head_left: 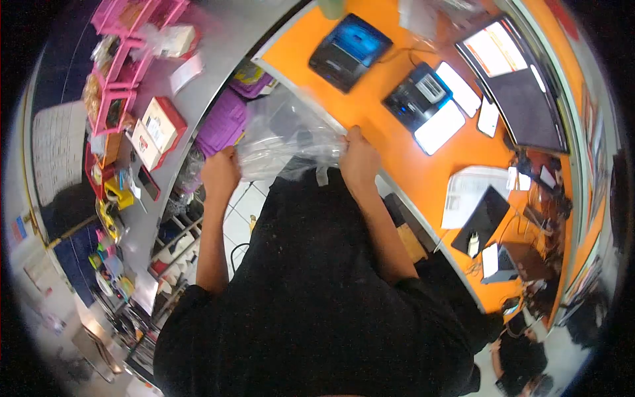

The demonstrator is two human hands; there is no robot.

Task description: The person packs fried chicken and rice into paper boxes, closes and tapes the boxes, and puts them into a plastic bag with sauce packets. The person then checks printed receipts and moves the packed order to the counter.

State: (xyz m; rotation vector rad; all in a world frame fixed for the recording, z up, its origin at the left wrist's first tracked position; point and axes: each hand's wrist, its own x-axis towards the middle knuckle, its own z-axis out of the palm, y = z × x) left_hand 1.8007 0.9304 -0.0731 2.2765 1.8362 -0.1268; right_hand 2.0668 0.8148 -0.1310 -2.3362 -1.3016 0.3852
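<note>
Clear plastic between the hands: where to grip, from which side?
Likely best pinched at opposite side edges, one hand coming from each side, as the left hand and right hand do. The clear plastic looks thin, limp and creased, so a single hold would probably let it sag.

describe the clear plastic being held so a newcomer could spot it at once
Find the big orange desk. At its left edge, the left grip and right grip hold a clear plastic film. It is see-through and shiny, unlike the opaque purple item beside it.
</note>
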